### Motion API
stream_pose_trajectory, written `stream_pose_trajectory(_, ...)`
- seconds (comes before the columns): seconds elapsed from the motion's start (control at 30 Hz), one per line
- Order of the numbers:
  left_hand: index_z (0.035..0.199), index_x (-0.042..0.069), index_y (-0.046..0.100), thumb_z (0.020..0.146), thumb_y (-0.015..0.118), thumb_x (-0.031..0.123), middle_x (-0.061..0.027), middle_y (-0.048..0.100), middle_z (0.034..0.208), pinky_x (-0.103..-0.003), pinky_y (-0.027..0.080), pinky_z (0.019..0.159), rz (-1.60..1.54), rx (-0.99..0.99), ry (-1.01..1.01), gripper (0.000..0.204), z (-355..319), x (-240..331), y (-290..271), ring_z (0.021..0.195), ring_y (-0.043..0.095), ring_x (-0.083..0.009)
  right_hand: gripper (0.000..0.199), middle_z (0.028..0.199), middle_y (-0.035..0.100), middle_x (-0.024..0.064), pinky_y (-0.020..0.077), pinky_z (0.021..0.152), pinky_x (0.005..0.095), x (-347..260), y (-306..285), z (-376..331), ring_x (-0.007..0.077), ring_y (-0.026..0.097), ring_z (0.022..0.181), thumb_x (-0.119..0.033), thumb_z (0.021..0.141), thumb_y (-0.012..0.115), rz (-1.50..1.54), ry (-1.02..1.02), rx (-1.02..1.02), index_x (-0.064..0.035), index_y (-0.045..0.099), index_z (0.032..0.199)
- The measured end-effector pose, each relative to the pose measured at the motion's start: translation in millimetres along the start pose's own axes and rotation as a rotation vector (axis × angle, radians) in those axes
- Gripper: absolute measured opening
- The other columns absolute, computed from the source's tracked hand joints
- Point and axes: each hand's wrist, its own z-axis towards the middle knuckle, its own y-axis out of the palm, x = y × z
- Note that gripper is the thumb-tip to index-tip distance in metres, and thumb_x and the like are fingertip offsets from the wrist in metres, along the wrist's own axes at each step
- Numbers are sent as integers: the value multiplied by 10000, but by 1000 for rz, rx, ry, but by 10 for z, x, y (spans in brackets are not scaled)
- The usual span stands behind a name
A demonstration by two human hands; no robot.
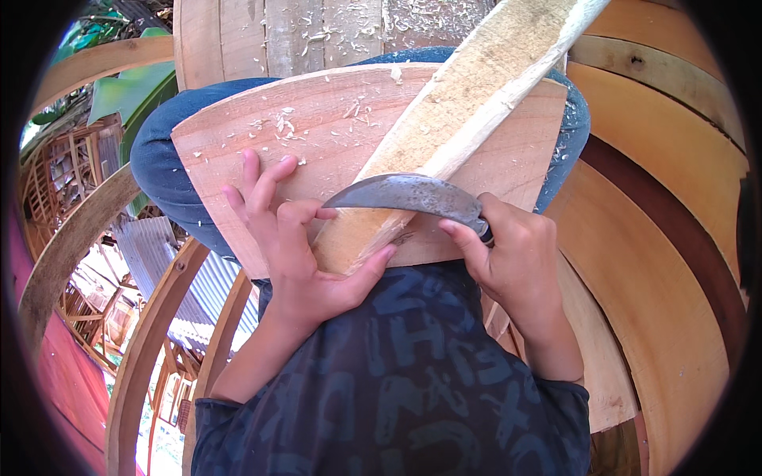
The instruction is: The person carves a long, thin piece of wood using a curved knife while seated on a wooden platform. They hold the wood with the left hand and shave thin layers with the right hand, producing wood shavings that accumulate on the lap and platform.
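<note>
A curved knife with a dark, spotted blade lies crosswise over a long pale wooden plank. My right hand is closed round its handle, thumb near the blade's base. At the blade's tip is my left hand, its index finger bent against or just beside the point. Its thumb stretches along the plank's near end, and the other fingers are raised and spread. The plank slants from my waist to the far right. Beneath it a wide reddish board rests across my lap.
Wood shavings lie scattered on the board and the slatted wooden surface beyond my knees. Curved wooden slats rise close on my right. On my left are wooden bars, a corrugated metal sheet and a green leaf.
</note>
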Motion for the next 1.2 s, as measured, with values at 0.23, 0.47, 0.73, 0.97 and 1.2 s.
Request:
stream_pose_trajectory(0.23,925,73,453,604,861,362,-217,413,1346,-606,58,1110,-16,7,-2,594,-14,-109,81,1414,213,-456,417,517,544,164,441,455,390,54,89,61,340,581,469,-375,862,689,56,173,65,-15,576,684)
stream_pose_trajectory(0.47,898,51,432,612,864,351,-205,421,1304,-596,84,1109,-21,8,-11,599,-21,-84,84,1410,214,-465,417,520,554,152,446,443,396,69,5,169,322,595,466,-420,857,680,39,263,77,-42,599,703)
stream_pose_trajectory(0.73,975,49,384,599,880,346,-220,374,1334,-561,180,1094,-31,40,-63,689,-48,-89,118,1393,216,-464,414,538,563,166,455,459,405,99,105,141,358,599,500,-402,858,684,-33,215,92,-29,595,701)
stream_pose_trajectory(0.97,1072,70,318,616,870,331,-229,357,1360,-582,94,1112,-69,54,-56,762,-53,-120,166,1406,195,-472,406,560,586,153,460,459,392,166,62,188,345,602,499,-403,855,686,-16,322,106,-35,597,708)
stream_pose_trajectory(1.2,1095,77,313,609,871,326,-225,352,1374,-590,79,1116,-57,42,-49,781,-38,-142,163,1407,194,-474,421,563,586,163,466,466,398,233,15,316,348,612,514,-422,870,666,-122,202,161,-40,597,707)
